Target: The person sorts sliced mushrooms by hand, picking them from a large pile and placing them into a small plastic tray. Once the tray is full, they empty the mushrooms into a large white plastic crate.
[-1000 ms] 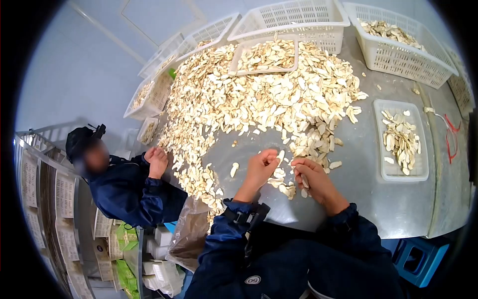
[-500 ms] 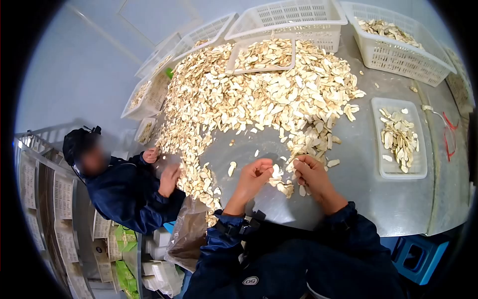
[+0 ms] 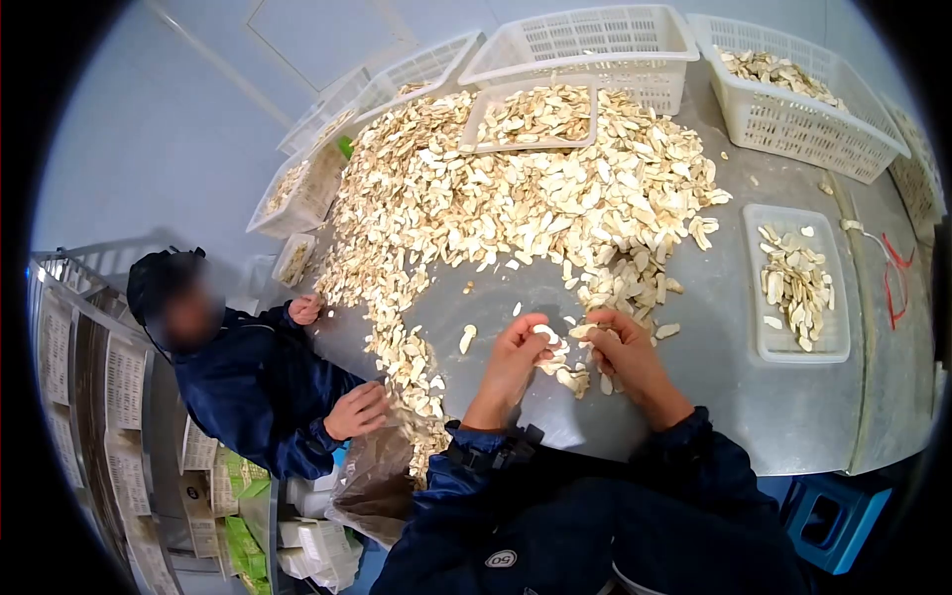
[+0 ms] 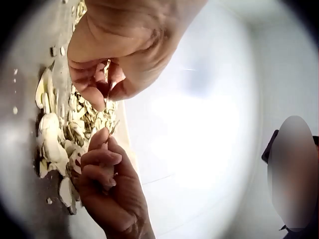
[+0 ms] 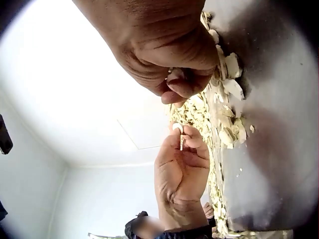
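Observation:
My left hand point(image 3: 511, 369) pinches a pale dried slice point(image 3: 543, 332) between thumb and fingers, just above the steel table. In the right wrist view, that slice point(image 5: 180, 133) stands on edge at the fingertips. Close beside it, my right hand point(image 3: 633, 365) has its fingers curled, with thumb and forefinger pinching another pale slice point(image 3: 583, 330). The left wrist view shows a thin slice edge point(image 4: 113, 128) at the right hand's point(image 4: 112, 184) fingertips. A few loose slices point(image 3: 572, 379) lie on the table under both hands. A large heap of slices point(image 3: 496, 198) spreads beyond them.
A shallow white tray point(image 3: 846, 297) of slices stands at the right, and another tray point(image 3: 595, 124) sits on the heap. Perforated white baskets point(image 3: 580, 59) line the back. Another person point(image 3: 258, 367) works at the left, near a clear plastic bag point(image 3: 367, 486). A blue stool point(image 3: 833, 521) stands below.
My left hand has gone from loosely open fingers to pinching a slice. The right hand stays nearly in place. The other person's nearer hand has moved along the table edge towards the plastic bag.

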`<control>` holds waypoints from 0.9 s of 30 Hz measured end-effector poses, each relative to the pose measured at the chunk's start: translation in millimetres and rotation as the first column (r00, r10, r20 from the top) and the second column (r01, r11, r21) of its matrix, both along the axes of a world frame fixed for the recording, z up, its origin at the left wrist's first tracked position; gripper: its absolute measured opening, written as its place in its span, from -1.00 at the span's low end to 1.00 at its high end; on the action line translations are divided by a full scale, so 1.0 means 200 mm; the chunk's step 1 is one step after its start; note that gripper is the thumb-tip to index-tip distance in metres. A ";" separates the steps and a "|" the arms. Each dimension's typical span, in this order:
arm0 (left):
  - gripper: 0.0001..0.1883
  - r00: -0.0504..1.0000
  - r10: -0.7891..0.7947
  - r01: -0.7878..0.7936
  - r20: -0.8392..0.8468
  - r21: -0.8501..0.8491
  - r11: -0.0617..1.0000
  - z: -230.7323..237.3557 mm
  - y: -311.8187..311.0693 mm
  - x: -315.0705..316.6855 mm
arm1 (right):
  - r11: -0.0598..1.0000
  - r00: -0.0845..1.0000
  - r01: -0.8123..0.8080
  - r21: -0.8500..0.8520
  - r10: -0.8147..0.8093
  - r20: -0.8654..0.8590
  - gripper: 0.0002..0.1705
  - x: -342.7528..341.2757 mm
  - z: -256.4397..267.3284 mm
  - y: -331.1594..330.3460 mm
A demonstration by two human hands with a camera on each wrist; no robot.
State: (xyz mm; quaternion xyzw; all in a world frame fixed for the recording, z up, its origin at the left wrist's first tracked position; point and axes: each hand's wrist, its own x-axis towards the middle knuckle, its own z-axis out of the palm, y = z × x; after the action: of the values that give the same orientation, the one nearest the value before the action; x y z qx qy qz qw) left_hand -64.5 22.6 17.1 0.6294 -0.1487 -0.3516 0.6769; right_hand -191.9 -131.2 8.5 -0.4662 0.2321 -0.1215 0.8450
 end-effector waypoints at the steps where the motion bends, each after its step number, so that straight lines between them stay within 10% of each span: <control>1: -0.81 0.989 0.022 -0.034 -0.145 -0.082 0.996 0.04 -0.03 -0.03 | 0.999 1.000 0.011 -0.031 -0.011 0.008 -0.89 0.00 0.00 0.00; 8: -0.93 0.977 -0.164 0.158 -0.138 -0.055 0.986 -0.01 -0.09 -0.09 | 0.956 0.997 0.059 -0.287 -0.040 0.070 -0.88 0.00 -0.04 0.02; 27: -0.94 0.971 -0.089 0.087 -0.224 -0.019 0.996 0.04 -0.11 -0.11 | 0.721 0.984 0.180 -0.669 -0.133 0.121 -0.88 -0.01 0.00 0.04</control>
State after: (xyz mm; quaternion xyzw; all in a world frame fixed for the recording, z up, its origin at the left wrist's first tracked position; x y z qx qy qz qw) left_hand -87.2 0.2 26.0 0.5754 -0.1003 -0.4494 0.6759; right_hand -194.4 -123.3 8.7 -0.7159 0.1832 -0.2834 0.6112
